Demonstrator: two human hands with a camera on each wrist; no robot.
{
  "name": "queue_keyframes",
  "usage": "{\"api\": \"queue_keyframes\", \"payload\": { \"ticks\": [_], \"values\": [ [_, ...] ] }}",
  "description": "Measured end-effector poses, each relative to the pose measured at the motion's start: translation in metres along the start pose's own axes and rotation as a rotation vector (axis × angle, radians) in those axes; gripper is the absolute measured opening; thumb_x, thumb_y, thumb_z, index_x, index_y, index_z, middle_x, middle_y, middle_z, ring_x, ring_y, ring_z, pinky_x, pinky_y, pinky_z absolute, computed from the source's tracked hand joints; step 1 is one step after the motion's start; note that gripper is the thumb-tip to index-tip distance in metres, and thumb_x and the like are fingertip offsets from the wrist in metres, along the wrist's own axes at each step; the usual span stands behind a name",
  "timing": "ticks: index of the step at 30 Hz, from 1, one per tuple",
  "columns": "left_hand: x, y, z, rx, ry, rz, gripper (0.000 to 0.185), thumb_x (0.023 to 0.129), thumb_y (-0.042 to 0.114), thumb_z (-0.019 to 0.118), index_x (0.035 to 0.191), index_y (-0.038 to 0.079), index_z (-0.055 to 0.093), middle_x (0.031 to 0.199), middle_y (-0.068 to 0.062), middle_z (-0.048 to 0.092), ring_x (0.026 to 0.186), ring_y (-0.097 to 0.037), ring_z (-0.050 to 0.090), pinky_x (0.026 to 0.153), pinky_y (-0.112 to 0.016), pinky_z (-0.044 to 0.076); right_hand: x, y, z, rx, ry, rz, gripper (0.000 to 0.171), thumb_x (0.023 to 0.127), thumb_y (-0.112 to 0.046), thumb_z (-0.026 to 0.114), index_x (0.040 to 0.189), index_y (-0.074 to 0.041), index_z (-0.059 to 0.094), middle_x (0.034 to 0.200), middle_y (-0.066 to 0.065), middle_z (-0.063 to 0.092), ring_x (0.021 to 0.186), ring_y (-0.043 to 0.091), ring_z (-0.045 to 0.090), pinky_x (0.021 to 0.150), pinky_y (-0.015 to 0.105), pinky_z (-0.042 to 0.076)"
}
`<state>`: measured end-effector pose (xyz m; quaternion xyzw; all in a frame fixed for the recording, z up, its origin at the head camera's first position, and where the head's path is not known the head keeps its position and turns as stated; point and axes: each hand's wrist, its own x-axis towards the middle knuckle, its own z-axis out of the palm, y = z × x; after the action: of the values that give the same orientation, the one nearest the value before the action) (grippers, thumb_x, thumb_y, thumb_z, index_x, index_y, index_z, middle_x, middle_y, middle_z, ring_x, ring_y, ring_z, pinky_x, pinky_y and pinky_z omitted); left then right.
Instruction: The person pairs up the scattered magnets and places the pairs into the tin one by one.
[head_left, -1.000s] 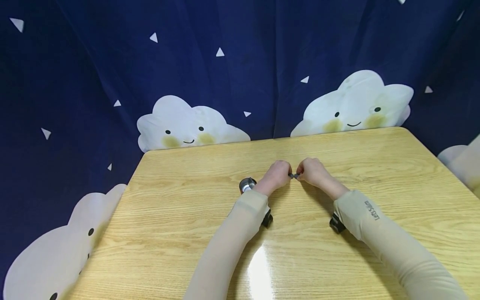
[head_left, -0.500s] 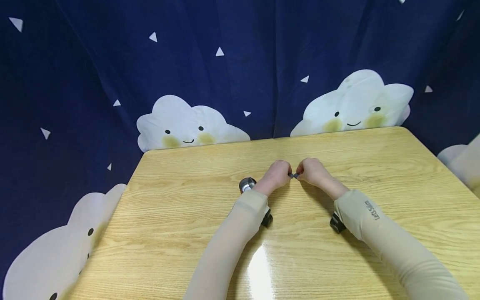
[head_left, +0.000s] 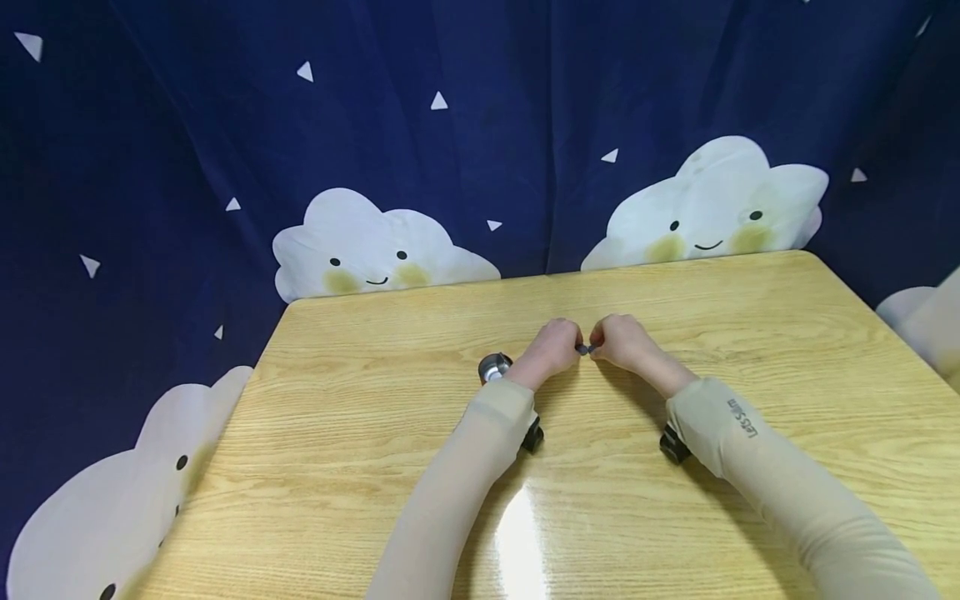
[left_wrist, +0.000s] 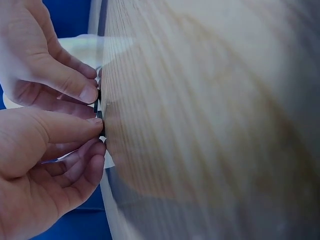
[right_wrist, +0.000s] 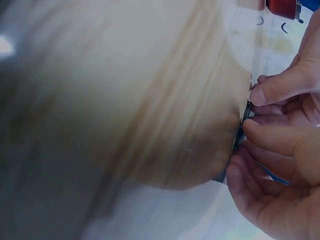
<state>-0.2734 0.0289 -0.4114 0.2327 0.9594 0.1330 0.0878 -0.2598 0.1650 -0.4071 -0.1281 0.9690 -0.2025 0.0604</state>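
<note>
Just above the tabletop, my left hand (head_left: 553,350) and right hand (head_left: 622,342) meet, fingertips nearly touching. My left thumb and fingers pinch one end of a small, thin dark piece (left_wrist: 101,124). Opposite, my right thumb and fingers pinch a similar dark piece (right_wrist: 239,138). The pieces meet between the fingertips, roughly end to end; whether they are joined or one object, I cannot tell. Fingers cover most of them, and their kind does not show. Beside my left wrist, partly behind the sleeve, is a rounded black and silver object (head_left: 493,367) with a reddish edge.
The wooden table (head_left: 375,417) spreads around both forearms. Its far edge meets a dark blue curtain (head_left: 517,125) printed with clouds. Black devices (head_left: 675,446) show under both cuffs. A red object (right_wrist: 282,7) appears at the right wrist view's top edge.
The hands stay almost in place, still pinching the dark pieces. My right fingertips and the pieces have shifted very slightly left. The head view has tilted a little.
</note>
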Motion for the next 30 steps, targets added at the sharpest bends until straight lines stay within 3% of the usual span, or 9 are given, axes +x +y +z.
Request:
{"api": "queue_keyframes", "payload": {
  "ticks": [14,19,22,26,30],
  "values": [
    [-0.006,-0.006,-0.011,0.111,-0.033,0.063,0.007,0.082,0.007,0.059,0.08,0.008,0.066,0.077,-0.001,0.061,0.067,-0.011,0.045,0.062,-0.021,0.038,0.003,-0.004,0.001,-0.003,0.01,-0.028,0.016,0.073,-0.01,0.072,0.084,0.001,0.069,0.082,0.011,0.067,0.081,0.029,0.06,0.076,0.042,0.047],
    [-0.011,-0.011,-0.016,0.088,-0.046,0.045,0.008,0.084,0.008,0.057,0.076,0.008,0.058,0.069,0.002,0.047,0.063,-0.012,0.036,0.06,-0.022,0.031,0.004,-0.003,0.002,-0.013,0.016,-0.043,0.018,0.073,-0.011,0.073,0.086,0.001,0.069,0.084,0.011,0.067,0.083,0.029,0.06,0.077,0.042,0.047],
    [-0.014,-0.013,-0.02,0.063,-0.051,0.034,0.008,0.087,0.01,0.055,0.08,0.008,0.058,0.071,0.002,0.044,0.063,-0.012,0.035,0.061,-0.022,0.029,0.006,-0.003,0.003,-0.019,0.017,-0.059,0.016,0.073,-0.011,0.073,0.085,0.0,0.069,0.083,0.011,0.067,0.081,0.028,0.06,0.076,0.041,0.047],
    [-0.018,-0.016,-0.024,0.064,-0.048,0.037,0.011,0.088,0.012,0.055,0.09,0.005,0.063,0.08,0.001,0.052,0.069,-0.013,0.04,0.061,-0.022,0.032,0.007,-0.003,0.003,-0.015,0.008,-0.07,0.013,0.074,-0.01,0.072,0.084,-0.001,0.07,0.082,0.009,0.067,0.08,0.026,0.06,0.076,0.041,0.047],
    [-0.022,-0.02,-0.027,0.049,-0.065,0.027,0.019,0.088,0.014,0.057,0.102,0.004,0.065,0.1,-0.003,0.062,0.084,-0.014,0.053,0.073,-0.023,0.042,0.008,-0.004,0.005,-0.015,-0.007,-0.08,0.011,0.076,-0.01,0.071,0.084,-0.003,0.07,0.08,0.007,0.068,0.078,0.023,0.06,0.074,0.04,0.047]
  ]
}}
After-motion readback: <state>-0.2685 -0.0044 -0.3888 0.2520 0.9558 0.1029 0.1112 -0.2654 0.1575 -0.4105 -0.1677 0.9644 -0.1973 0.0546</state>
